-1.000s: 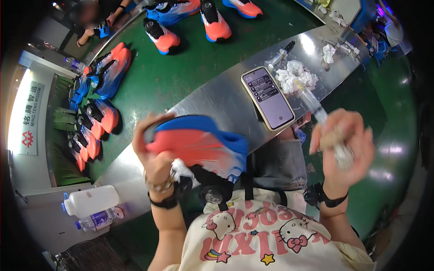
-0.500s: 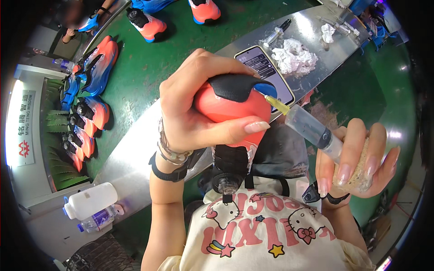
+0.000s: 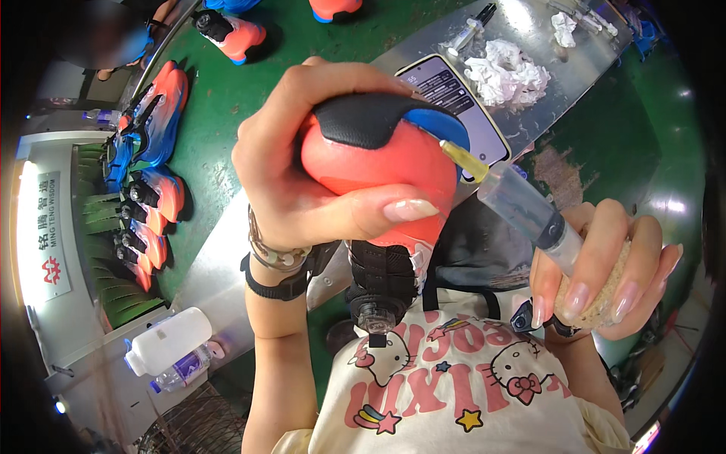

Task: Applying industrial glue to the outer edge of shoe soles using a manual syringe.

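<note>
My left hand (image 3: pixel 281 163) is wrapped round a coral running shoe (image 3: pixel 374 170), its sole turned up toward me. A black rubber patch and a blue part show on the sole edge, and the dark shoe opening hangs toward my lap. Between the fingers of my right hand (image 3: pixel 605 242) is a clear plastic syringe (image 3: pixel 518 200) with a yellow needle hub, partly filled. Its thin needle points at the seam by the blue part; whether it touches I cannot tell. The same hand also clasps a tan, rough-looking block (image 3: pixel 601 295) against the palm.
Beyond the shoe, a phone (image 3: pixel 488 140) lies on a metal strip beside crumpled white tissue (image 3: pixel 508 74) and another syringe (image 3: pixel 470 32). Several coral and blue shoes (image 3: pixel 160 113) stand on the green table at left. A white bottle (image 3: pixel 170 339) lies nearer, beside a clear bottle (image 3: pixel 181 368).
The shoe and my left hand have shifted a little left and up in the picture and look larger. The syringe stays pointed at the sole edge. The background has shifted slightly too.
</note>
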{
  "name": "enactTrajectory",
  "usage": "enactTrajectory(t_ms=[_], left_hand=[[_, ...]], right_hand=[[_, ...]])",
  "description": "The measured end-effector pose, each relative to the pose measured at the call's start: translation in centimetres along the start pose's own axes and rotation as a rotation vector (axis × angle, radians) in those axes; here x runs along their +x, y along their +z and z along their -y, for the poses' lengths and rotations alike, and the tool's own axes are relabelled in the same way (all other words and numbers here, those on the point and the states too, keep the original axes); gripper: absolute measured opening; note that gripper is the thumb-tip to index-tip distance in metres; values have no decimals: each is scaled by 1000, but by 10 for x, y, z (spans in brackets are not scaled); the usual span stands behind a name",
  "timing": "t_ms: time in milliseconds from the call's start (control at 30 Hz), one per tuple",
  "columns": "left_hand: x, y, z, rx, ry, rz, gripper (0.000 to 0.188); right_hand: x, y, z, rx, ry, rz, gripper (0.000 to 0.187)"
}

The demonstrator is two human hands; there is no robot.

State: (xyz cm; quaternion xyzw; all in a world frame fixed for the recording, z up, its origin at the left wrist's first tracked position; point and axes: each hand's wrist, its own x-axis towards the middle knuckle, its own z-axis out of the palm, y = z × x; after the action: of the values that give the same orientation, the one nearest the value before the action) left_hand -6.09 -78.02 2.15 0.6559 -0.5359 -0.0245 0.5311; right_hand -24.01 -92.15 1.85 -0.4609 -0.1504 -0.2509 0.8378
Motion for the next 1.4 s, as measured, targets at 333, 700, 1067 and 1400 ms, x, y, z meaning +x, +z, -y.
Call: enactTrajectory(t_ms=[333,700,1067,1400], left_hand=[[-4,-5,16,-154,-81,-164,62],[-15,-22,37,-41,-132,-303,60],[-16,-27,48,167,-261,-400,50],[-35,-60,105,87,-390,-580,43]], right_hand=[[-16,-13,-22,23,41,-151,46],[-35,-17,-37,90,349,-248,50],[-57,-26,-49,101,408,-215,45],[-70,-36,-48,52,453,-216,45]])
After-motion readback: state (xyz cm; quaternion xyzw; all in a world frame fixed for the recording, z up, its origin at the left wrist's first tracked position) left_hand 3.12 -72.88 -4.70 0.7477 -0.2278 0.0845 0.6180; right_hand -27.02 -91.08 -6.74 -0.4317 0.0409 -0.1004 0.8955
